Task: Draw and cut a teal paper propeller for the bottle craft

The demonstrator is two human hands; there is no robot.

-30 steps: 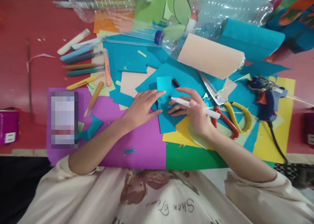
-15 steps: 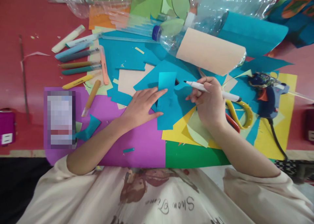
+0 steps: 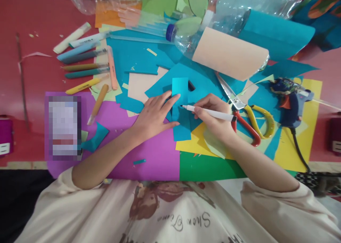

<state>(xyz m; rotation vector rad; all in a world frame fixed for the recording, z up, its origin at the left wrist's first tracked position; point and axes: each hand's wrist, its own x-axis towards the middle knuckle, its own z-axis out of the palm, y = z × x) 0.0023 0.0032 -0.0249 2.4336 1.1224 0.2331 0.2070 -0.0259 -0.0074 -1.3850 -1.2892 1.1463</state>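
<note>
My left hand (image 3: 153,114) lies flat with fingers spread on a teal paper piece (image 3: 181,127), pinning it to the table. A lighter turquoise strip (image 3: 180,86) sits just beyond the fingertips. My right hand (image 3: 213,119) is closed round a white marker (image 3: 210,112), held like a pen, its black tip resting on the teal paper close to my left fingers. The marker's black cap (image 3: 191,85) lies a little farther back on the teal sheets.
Scissors with red and yellow handles (image 3: 247,119) lie right of my right hand, a blue glue gun (image 3: 289,104) beyond them. Several markers (image 3: 85,64) lie at the left. Clear plastic bottles (image 3: 226,9) and a paper roll (image 3: 229,55) crowd the back. A phone (image 3: 64,127) rests on purple paper.
My right hand lifted the marker up and to the right, then brought it back down so the tip touches the teal paper. My left hand stayed put.
</note>
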